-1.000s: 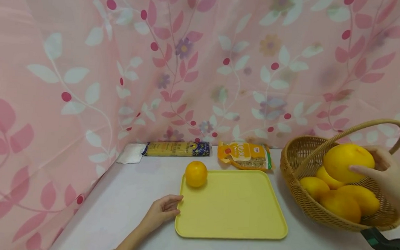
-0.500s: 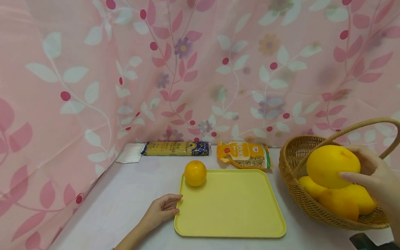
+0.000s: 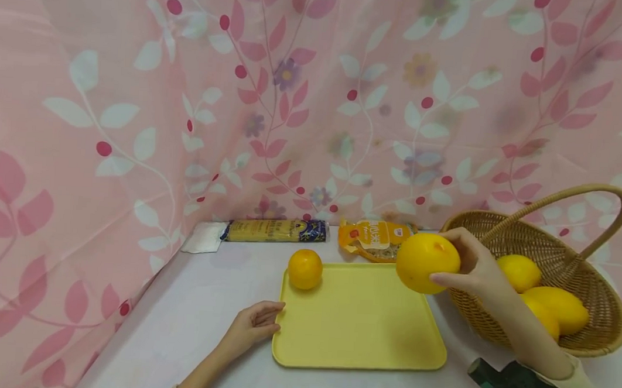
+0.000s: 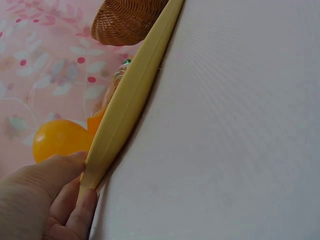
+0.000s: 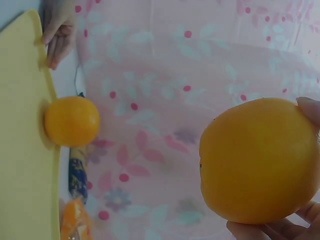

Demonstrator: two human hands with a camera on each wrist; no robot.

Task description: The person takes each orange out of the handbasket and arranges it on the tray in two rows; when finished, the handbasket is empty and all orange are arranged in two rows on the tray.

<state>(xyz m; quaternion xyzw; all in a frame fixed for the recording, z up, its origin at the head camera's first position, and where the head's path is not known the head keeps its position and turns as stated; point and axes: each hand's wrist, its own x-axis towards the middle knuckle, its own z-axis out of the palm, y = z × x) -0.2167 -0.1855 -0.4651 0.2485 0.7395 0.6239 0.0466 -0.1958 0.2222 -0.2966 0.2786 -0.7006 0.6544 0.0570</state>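
My right hand (image 3: 473, 264) grips a large round yellow fruit (image 3: 426, 263), held up over the back right corner of the yellow tray (image 3: 357, 319). Up close in the right wrist view, the round yellow fruit (image 5: 260, 160) has smooth skin, with fingertips (image 5: 250, 231) under it. An orange (image 3: 304, 269) sits at the tray's back left corner. My left hand (image 3: 251, 327) is at the tray's left edge. In the left wrist view, thumb and fingers of that hand (image 4: 40, 195) pinch the tray's rim (image 4: 122, 110).
A wicker basket (image 3: 608, 315) with a tall handle stands at the right, holding several yellow fruits (image 3: 560, 309). Behind the tray lie a long pasta packet (image 3: 274, 230) and an orange bag (image 3: 372, 237). A white packet (image 3: 203, 238) is at the back left.
My right hand has carried the round yellow fruit leftward, out from over the basket to above the tray's right side. The left hand, the tray and the orange have stayed put.
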